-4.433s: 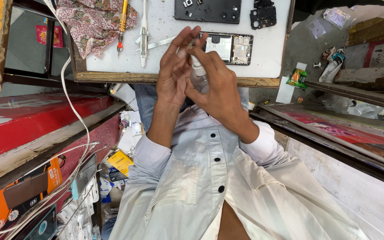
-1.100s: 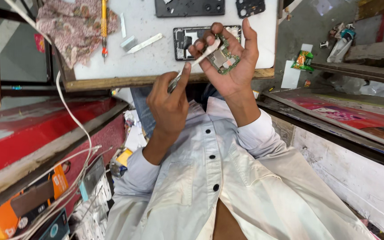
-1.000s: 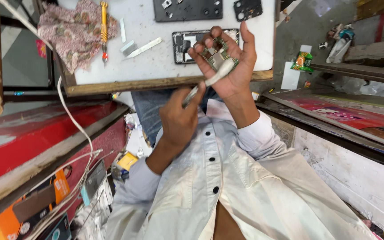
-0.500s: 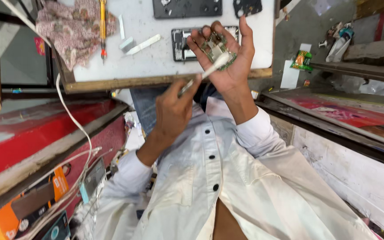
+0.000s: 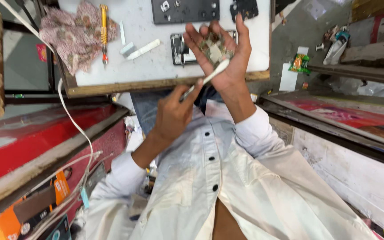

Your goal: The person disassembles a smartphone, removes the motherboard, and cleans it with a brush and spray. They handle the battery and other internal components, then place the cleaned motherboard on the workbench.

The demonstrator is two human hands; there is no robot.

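left hand [image 5: 176, 111] brush [image 5: 210, 78] on right hand [image 5: 221, 55] board [image 5: 215, 49]

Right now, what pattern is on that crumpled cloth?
The cloth has a pinkish floral print, seen in the head view.

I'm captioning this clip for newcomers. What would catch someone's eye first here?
The raised right hand, palm open, cradling a small circuit board at centre top. The left hand below it holds a white tool that points at the board. Behind them, an opened phone lies on the white table, with a floral cloth at its left corner.
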